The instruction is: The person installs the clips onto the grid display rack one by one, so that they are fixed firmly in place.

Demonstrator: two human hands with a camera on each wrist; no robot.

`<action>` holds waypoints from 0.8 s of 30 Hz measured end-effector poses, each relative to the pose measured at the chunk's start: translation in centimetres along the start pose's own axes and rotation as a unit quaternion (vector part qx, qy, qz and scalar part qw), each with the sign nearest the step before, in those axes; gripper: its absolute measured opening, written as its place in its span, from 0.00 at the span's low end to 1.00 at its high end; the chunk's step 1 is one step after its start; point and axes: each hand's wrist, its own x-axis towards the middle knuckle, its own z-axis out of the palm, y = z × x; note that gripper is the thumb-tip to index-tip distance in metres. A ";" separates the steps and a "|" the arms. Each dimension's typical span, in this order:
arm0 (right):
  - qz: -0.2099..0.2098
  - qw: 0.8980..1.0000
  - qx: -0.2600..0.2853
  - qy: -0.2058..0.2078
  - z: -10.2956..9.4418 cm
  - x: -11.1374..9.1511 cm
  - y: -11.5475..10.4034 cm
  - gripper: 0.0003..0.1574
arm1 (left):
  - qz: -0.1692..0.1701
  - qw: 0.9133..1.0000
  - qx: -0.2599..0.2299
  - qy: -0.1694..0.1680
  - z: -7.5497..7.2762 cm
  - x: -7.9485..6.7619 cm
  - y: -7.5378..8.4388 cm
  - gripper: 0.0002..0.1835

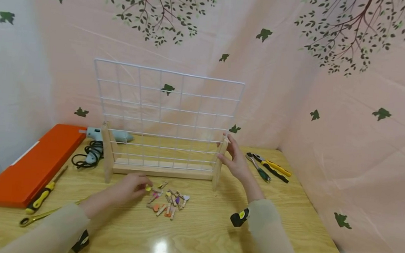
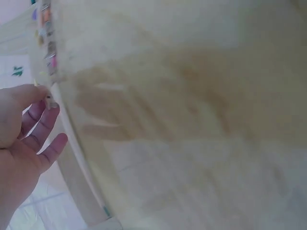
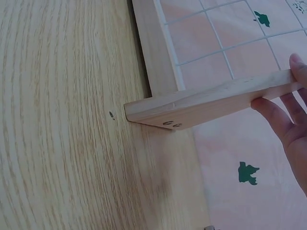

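Observation:
Between thumb and fingertips, my left hand (image 1: 133, 186) pinches a small wooden clothespin (image 2: 50, 102); a yellow decoration shows at its end in the head view. Just right of it lies a loose pile of mini clothespins (image 1: 169, 199) with coloured shapes on them. Behind the pile stands a white wire grid (image 1: 169, 109) set upright in a wooden frame (image 1: 162, 172). My right hand (image 1: 234, 161) grips the upper part of the frame's right wooden post (image 3: 216, 98), thumb on one side and fingers on the other. Two screw holes show low on that post.
An orange case (image 1: 36, 164) lies at the left, beside a glue gun (image 1: 115, 135) with a coiled black cord. A yellow screwdriver (image 1: 42, 197) and a wrench (image 1: 39, 217) lie near my left forearm. Pliers (image 1: 258, 167) and a yellow cutter (image 1: 278, 168) lie at the right.

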 end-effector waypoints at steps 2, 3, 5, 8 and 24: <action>0.003 1.000 0.000 -0.002 0.0 0.0 0.0 0.45 | -0.016 1.000 -0.009 0.016 -0.5 -0.1 -0.1 0.09; 0.003 1.000 0.000 -0.002 0.0 0.0 0.0 0.45 | -0.032 0.999 -0.012 0.022 -0.9 -0.2 -0.1 0.09; 0.002 1.000 0.002 -0.004 0.0 0.0 0.0 0.45 | -0.065 0.997 -0.017 0.037 -1.7 -0.4 -0.1 0.09; -0.002 1.000 0.001 -0.005 -0.1 0.0 0.0 0.44 | -0.103 0.992 -0.048 0.062 -3.2 -0.6 0.0 0.10; 0.006 1.000 0.001 -0.003 -0.2 0.1 0.0 0.43 | -0.252 0.896 -0.219 0.293 -12.9 -2.0 0.3 0.18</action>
